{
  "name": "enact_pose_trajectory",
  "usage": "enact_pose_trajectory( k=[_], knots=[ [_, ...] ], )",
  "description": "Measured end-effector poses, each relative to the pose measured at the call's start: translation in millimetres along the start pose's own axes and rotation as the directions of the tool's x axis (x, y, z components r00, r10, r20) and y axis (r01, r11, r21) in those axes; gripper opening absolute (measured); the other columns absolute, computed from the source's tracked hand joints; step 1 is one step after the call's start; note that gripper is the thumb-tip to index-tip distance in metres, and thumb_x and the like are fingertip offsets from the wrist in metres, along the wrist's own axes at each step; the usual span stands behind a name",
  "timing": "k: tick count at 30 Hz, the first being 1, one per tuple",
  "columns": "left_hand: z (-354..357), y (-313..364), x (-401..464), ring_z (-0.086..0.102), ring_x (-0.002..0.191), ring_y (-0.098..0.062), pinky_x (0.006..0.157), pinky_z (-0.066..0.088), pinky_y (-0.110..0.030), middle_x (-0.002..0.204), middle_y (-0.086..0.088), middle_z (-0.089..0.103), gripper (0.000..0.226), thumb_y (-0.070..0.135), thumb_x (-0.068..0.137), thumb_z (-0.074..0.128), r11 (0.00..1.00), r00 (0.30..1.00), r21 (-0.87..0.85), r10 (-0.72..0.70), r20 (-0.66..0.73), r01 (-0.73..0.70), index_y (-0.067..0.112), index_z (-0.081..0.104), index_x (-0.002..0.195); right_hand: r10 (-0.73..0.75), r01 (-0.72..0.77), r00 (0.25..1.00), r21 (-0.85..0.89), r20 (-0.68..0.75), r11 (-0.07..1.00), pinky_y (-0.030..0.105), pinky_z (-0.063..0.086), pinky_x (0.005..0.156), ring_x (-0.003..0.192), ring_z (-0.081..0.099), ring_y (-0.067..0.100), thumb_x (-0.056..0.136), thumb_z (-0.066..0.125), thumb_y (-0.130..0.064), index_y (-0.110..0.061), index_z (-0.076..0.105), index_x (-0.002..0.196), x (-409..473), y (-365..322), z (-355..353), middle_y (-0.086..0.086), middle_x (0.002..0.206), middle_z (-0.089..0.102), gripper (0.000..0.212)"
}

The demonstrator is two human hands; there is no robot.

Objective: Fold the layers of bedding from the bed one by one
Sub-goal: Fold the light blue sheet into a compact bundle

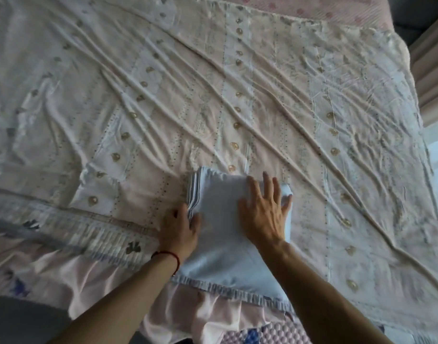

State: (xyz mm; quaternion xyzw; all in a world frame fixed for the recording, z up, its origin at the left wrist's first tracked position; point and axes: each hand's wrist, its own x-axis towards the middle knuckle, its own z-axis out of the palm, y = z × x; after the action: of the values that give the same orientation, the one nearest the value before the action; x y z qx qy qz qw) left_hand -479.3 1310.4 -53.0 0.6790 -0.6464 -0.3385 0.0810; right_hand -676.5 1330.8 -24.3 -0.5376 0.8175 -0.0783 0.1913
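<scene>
A folded pale blue sheet (220, 202) lies near the front edge of the bed, its stacked layers showing at its left side. My left hand (179, 228) grips that left edge, thumb on top and fingers tucked under the layers. Flat on the bundle's right part lies my right hand (265, 212), fingers spread and straight, pressing down. Underneath is a wrinkled pink-and-white patterned bedspread (237, 95) that covers the whole bed.
A ruffled pleated trim (101, 244) runs along the bed's front edge, with a pink skirt (88, 276) hanging below it. A bubbly pink-and-blue mat (250, 337) shows at the bottom. A curtain (429, 70) hangs beyond the bed's right side.
</scene>
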Motion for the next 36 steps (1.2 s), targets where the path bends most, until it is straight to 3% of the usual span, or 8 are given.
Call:
enact_pose_trajectory(
  k=[4,8,16,23,27,30,32,36],
  knots=[
    [22.0,3.7,5.4,0.059,0.095,-0.045,0.081,0.05,-0.048,0.106,-0.026,0.06,0.072,0.062,0.09,0.021,0.989,1.0,0.146,0.011,0.022,-0.014,0.005,0.051,0.121,-0.033,0.04,0.995,-0.08,0.093,0.996,0.071,-0.008,0.118,0.154,-0.026,0.026,0.098,0.017,-0.069,-0.047,-0.006,0.159,5.5,53.2,25.5,-0.003,0.17,-0.019,0.069],
    [32.9,9.8,3.3,0.054,0.103,-0.045,0.086,0.047,-0.051,0.112,-0.026,0.056,0.084,0.062,0.085,0.01,0.969,0.999,0.245,-0.022,0.026,0.015,-0.001,0.051,0.123,-0.037,0.04,0.999,-0.113,0.03,0.993,0.069,-0.005,0.12,0.155,-0.023,0.027,0.099,0.016,-0.067,-0.043,-0.01,0.16,3.5,60.4,37.7,0.001,0.17,-0.016,0.071],
    [52.8,16.9,9.6,0.052,0.111,-0.042,0.088,0.044,-0.049,0.12,-0.022,0.052,0.059,0.051,0.096,0.033,0.919,0.996,0.391,-0.069,0.057,0.042,0.001,0.051,0.123,-0.017,0.025,0.999,-0.159,0.052,0.987,0.07,-0.009,0.118,0.156,-0.014,0.031,0.098,0.018,-0.063,-0.038,-0.008,0.161,18.6,75.5,67.0,0.006,0.171,-0.008,0.073],
    [42.8,21.1,15.3,0.047,0.121,-0.041,0.1,0.041,-0.047,0.133,-0.025,0.046,0.058,0.047,0.1,0.048,0.968,0.973,0.195,-0.186,0.135,0.158,0.002,0.038,0.133,-0.029,0.037,0.996,-0.101,0.083,0.994,0.075,-0.004,0.115,0.156,-0.007,0.032,0.096,0.022,-0.062,-0.034,0.003,0.163,28.7,72.4,71.1,0.007,0.169,0.0,0.075],
    [15.4,17.2,14.0,0.04,0.14,-0.03,0.116,0.034,-0.043,0.157,-0.011,0.037,0.089,0.057,0.088,0.064,0.939,0.914,-0.064,-0.311,0.259,0.338,0.012,0.025,0.154,-0.151,0.145,0.985,0.068,0.086,0.987,0.066,-0.01,0.116,0.156,-0.015,0.029,0.09,0.035,-0.07,-0.033,0.001,0.163,15.2,86.2,43.1,0.006,0.17,-0.011,0.088],
    [-9.2,17.7,7.9,0.046,0.137,-0.027,0.112,0.041,-0.044,0.153,-0.005,0.044,0.106,0.072,0.068,0.07,0.895,0.875,-0.1,-0.394,0.281,0.436,0.018,0.034,0.151,0.11,-0.153,0.987,0.48,0.116,0.864,0.056,0.017,0.123,0.152,0.016,0.037,0.071,0.062,-0.066,-0.021,0.01,0.161,-26.6,91.2,19.3,0.016,0.165,0.014,0.113],
    [-19.7,33.6,-6.2,0.051,0.131,-0.028,0.108,0.045,-0.042,0.146,-0.006,0.051,0.098,0.072,0.07,0.068,0.881,0.874,-0.124,-0.417,0.25,0.456,0.015,0.042,0.145,0.312,-0.428,0.903,0.576,0.294,0.696,0.051,0.039,0.112,0.137,0.042,0.04,0.059,0.069,-0.07,-0.012,0.022,0.153,-45.0,89.9,3.4,0.019,0.149,0.039,0.12],
    [-49.1,76.4,-60.4,0.058,0.109,-0.025,0.087,0.047,-0.032,0.12,-0.004,0.059,0.056,0.051,0.09,0.063,0.862,0.896,-0.246,-0.429,0.113,0.443,0.01,0.05,0.126,0.188,-0.639,0.743,0.596,0.643,0.487,0.038,0.06,0.082,0.09,0.073,0.026,0.067,0.094,-0.038,-0.003,0.063,0.116,-42.2,89.5,-43.8,0.018,0.118,0.072,0.068]
  ],
)
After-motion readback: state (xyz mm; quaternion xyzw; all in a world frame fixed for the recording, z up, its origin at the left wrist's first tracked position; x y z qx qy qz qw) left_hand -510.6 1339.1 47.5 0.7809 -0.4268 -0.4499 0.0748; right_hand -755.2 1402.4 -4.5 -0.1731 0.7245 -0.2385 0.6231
